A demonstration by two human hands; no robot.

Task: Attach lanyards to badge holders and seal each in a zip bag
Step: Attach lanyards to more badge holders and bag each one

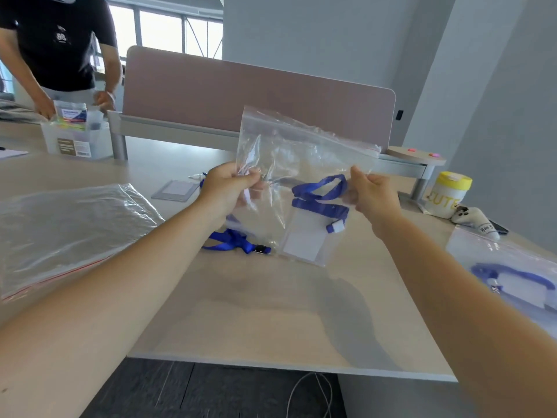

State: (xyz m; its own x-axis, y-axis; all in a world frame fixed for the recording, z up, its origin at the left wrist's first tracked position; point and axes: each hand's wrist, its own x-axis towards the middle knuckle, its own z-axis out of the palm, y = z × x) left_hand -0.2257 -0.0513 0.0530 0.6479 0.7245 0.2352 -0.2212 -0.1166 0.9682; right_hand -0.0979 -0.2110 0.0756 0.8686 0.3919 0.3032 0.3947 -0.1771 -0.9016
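A clear zip bag with a red line along its zip edge is held upright above the table at the centre of the frame. Inside it, in the lower right portion, sit a badge holder with a white insert and a blue lanyard looped above it. The left hand pinches the bag's left edge; the right hand pinches its right edge, fingers curled on the plastic. Below the bag, a loose blue lanyard with a dark clip lies on the table. At centre left, a stack of empty zip bags lies flat. At lower right, a filled zip bag holds another blue lanyard and badge holder. An empty badge holder lies behind the left hand. At right stands a yellow-lidded canister marked "CUTE", though part of the lettering appears cut off. At upper left, a person in a black shirt reaches into a clear bin; its labels are too small to read.
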